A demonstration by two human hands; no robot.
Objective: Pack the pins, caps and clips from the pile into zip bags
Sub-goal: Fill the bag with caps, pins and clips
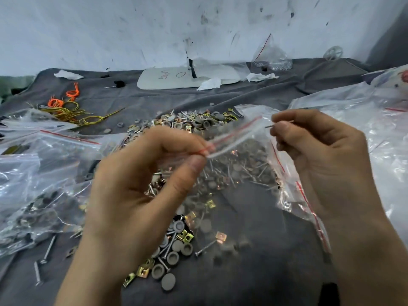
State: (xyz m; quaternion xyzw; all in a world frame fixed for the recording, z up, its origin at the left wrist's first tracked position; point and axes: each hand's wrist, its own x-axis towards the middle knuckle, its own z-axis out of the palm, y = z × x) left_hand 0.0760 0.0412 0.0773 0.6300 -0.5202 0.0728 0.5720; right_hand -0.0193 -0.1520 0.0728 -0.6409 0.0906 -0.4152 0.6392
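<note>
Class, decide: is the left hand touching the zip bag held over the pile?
Touching. The head view shows the left hand pinching the zip bag at its red-striped rim between thumb and forefinger.

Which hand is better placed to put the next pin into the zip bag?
The right hand: it pinches a pin right beside the mouth of the zip bag. The left hand is busy pinching the bag's red-striped edge.
</note>
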